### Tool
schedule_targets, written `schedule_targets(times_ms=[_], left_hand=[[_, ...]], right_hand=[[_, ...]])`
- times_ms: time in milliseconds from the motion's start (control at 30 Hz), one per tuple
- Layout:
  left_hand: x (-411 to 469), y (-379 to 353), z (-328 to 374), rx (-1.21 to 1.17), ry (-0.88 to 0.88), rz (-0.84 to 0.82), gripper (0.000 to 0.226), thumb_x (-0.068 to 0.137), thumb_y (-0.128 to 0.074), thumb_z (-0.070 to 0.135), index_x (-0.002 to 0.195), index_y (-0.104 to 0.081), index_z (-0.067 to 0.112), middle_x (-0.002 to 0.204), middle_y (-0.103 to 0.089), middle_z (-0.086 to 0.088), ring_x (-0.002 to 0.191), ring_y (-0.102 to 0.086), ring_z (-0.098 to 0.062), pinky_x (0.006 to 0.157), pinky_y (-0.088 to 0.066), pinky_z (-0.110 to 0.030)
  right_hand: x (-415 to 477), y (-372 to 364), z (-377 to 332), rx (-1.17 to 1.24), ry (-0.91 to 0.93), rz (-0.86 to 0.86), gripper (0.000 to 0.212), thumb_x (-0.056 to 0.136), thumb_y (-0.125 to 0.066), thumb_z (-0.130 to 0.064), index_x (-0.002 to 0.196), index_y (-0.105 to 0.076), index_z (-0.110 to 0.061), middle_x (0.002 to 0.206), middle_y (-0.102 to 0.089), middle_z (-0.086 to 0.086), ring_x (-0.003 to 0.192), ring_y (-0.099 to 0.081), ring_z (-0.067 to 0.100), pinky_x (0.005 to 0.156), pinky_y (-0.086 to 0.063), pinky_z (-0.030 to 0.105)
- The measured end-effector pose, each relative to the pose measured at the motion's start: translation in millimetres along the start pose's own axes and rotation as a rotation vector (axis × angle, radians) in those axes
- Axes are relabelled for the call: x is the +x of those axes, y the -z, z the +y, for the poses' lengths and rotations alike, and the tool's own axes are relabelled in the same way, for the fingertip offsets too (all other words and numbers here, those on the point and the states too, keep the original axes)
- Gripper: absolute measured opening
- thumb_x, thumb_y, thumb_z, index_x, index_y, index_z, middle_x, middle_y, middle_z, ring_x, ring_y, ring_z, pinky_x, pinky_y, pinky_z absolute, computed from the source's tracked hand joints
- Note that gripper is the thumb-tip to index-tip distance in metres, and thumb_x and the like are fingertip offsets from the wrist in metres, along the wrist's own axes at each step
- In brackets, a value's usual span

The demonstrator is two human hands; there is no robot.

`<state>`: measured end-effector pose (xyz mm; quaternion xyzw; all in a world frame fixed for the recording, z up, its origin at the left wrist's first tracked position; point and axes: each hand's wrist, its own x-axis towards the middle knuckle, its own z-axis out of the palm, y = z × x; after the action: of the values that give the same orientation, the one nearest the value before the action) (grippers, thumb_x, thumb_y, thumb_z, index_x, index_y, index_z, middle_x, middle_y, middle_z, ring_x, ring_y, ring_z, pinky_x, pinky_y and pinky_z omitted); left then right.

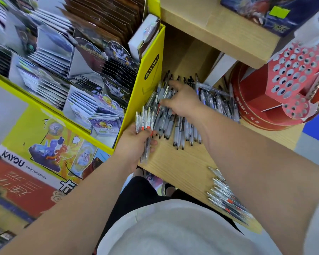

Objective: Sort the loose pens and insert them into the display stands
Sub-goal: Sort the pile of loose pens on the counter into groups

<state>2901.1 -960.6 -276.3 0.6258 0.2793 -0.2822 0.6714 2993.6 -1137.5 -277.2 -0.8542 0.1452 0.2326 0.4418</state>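
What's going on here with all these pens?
A person is sorting pens on a wooden shelf. The left hand grips a small bundle of pens, while the right hand reaches with spread fingers into the big loose pile. Another batch lies apart near the shelf's front edge. The red display stand is on the right, and no pens show in its holes.

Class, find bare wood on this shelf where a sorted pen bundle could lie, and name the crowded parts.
Free: front wood of the shelf between the pen pile, the left hand and the small pen row. Crowded: the back, from yellow box to red stand.
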Motion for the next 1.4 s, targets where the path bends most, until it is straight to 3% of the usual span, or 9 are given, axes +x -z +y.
schedule_targets(times_ms=[100, 233, 400, 533, 800, 1000, 1200, 1400], left_hand=[[6.3, -0.4, -4.9, 0.046, -0.019, 0.060, 0.011, 0.103, -0.055, 0.013, 0.110, -0.062, 0.017, 0.103, -0.073, -0.012, 0.070, -0.064, -0.022, 0.057, -0.050, -0.031], [13.6, 0.5, -9.6, 0.088, -0.044, 0.079, 0.013, 0.102, -0.056, 0.012, 0.104, -0.062, 0.024, 0.102, -0.073, -0.013, 0.069, -0.065, -0.024, 0.065, -0.053, -0.035], [17.2, 2.1, -14.3, 0.121, -0.028, 0.085, 0.015, 0.103, -0.056, 0.014, 0.104, -0.062, 0.029, 0.105, -0.074, -0.011, 0.079, -0.070, -0.026, 0.073, -0.059, -0.039], [16.5, 1.9, -14.5, 0.117, -0.030, 0.077, 0.016, 0.103, -0.056, 0.014, 0.107, -0.062, 0.029, 0.105, -0.073, -0.011, 0.075, -0.069, -0.024, 0.070, -0.056, -0.038], [13.2, -0.2, -11.8, 0.098, -0.010, 0.009, 0.018, 0.104, -0.054, 0.012, 0.121, -0.060, 0.015, 0.100, -0.067, -0.015, 0.075, -0.064, -0.026, 0.066, -0.050, -0.038], [10.7, -6.8, -10.1, 0.126, -0.016, 0.006, 0.022, 0.105, -0.051, 0.009, 0.125, -0.058, 0.014, 0.097, -0.062, -0.012, 0.077, -0.057, -0.028, 0.067, -0.049, -0.039], [5.8, -5.6, -19.0, 0.181, -0.031, 0.030, 0.019, 0.103, -0.051, 0.008, 0.118, -0.059, 0.018, 0.095, -0.069, -0.009, 0.068, -0.062, -0.022, 0.058, -0.048, -0.033], [-4.2, -5.7, -14.6, 0.178, -0.043, -0.011, 0.015, 0.104, -0.051, 0.008, 0.111, -0.058, 0.020, 0.093, -0.067, -0.011, 0.072, -0.060, -0.023, 0.058, -0.049, -0.035]], right_hand=[[10.9, 0.5, -4.2, -0.028, -0.040, -0.026, 0.084, 0.080, -0.084, -0.024, 0.151, -0.040, -0.021, 0.153, -0.045, 0.003, 0.098, -0.071, 0.026, 0.075, -0.058, 0.029], [11.8, 2.4, -6.8, -0.065, -0.046, -0.033, 0.077, 0.078, -0.086, -0.020, 0.145, -0.048, -0.019, 0.141, -0.056, 0.008, 0.074, -0.072, 0.020, 0.073, -0.063, 0.037], [8.5, 6.7, -6.7, -0.053, -0.039, -0.022, 0.065, 0.075, -0.087, -0.016, 0.131, -0.055, -0.016, 0.098, -0.068, 0.006, 0.067, -0.072, 0.021, 0.052, -0.052, 0.027], [-0.2, 6.5, -2.8, 0.083, -0.056, -0.016, 0.046, 0.082, -0.081, -0.013, 0.118, -0.053, -0.013, 0.071, -0.062, 0.005, 0.064, -0.071, 0.025, 0.046, -0.049, 0.027], [-25.7, -1.7, 4.1, 0.394, -0.163, 0.025, 0.035, 0.089, -0.069, -0.012, 0.119, -0.052, -0.010, 0.081, -0.064, 0.009, 0.046, -0.061, 0.006, 0.045, -0.048, 0.020], [-37.8, -2.6, 8.9, 0.436, -0.167, -0.001, 0.022, 0.091, -0.062, -0.017, 0.111, -0.055, -0.014, 0.073, -0.058, 0.003, 0.049, -0.056, 0.011, 0.044, -0.042, 0.023], [-60.5, -11.1, 24.4, 0.393, -0.102, -0.143, 0.015, 0.097, -0.057, -0.015, 0.106, -0.062, -0.004, 0.077, -0.059, 0.008, 0.057, -0.060, 0.015, 0.049, -0.047, 0.026], [-75.9, -21.4, 32.8, 0.432, -0.087, -0.053, 0.010, 0.095, -0.067, -0.018, 0.102, -0.069, -0.011, 0.072, -0.069, 0.008, 0.061, -0.066, 0.017, 0.055, -0.053, 0.028]])
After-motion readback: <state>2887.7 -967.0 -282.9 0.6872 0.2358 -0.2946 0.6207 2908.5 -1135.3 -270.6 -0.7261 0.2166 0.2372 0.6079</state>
